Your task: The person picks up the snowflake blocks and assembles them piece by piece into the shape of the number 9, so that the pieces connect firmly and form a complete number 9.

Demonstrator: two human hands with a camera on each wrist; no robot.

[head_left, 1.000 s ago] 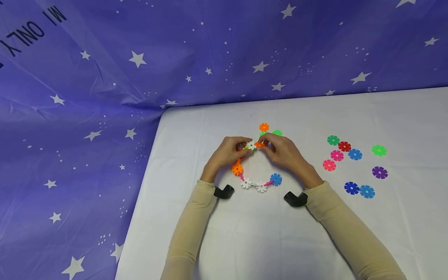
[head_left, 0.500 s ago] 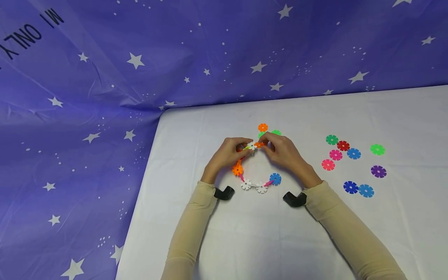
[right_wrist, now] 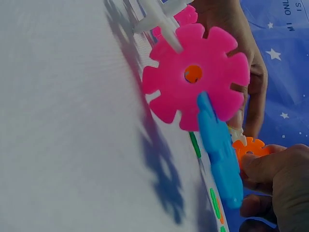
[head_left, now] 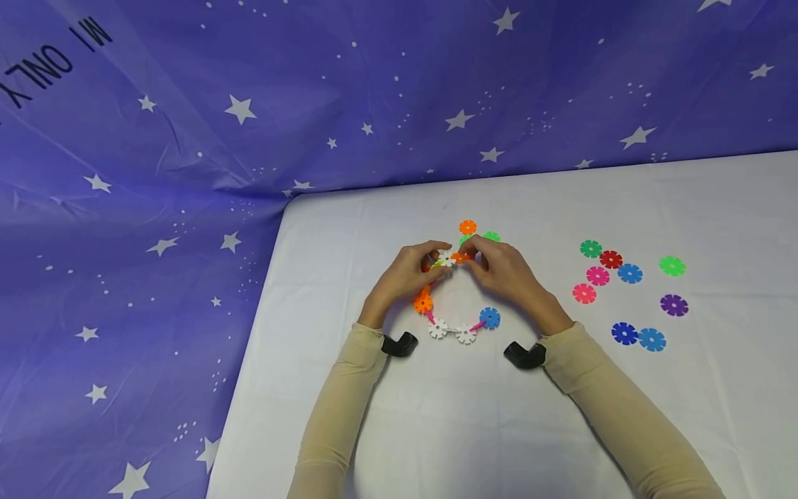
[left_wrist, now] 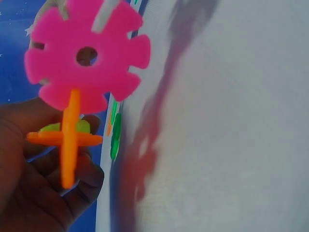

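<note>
A chain of notched plastic snowflake discs curves between the hands, its free end a blue disc (head_left: pixel 490 318) joined through a pink disc (right_wrist: pixel 217 67) to white discs (head_left: pixel 465 335). My left hand (head_left: pixel 408 272) pinches a white disc (head_left: pixel 446 258) at the chain's far end, beside a yellow-green disc (left_wrist: pixel 82 126). Between thumb and fingers, my right hand (head_left: pixel 503 270) pinches an orange disc (right_wrist: pixel 253 145). That orange disc touches the white one's edge; whether their slots are interlocked I cannot tell. Lower on the left, an orange disc (head_left: pixel 423 302) hangs in the chain.
Just beyond the right hand lie a loose orange disc (head_left: pixel 467 227) and green discs (head_left: pixel 492 236). To the right, several loose discs are spread on the white tablecloth (head_left: pixel 436 430), among them a red disc (head_left: pixel 611 260) and a purple disc (head_left: pixel 675 305). A starry purple cloth (head_left: pixel 374 90) borders the table.
The head view has shifted slightly. Both hands keep their hold on the white and orange discs, which stay together with hardly any visible movement.
</note>
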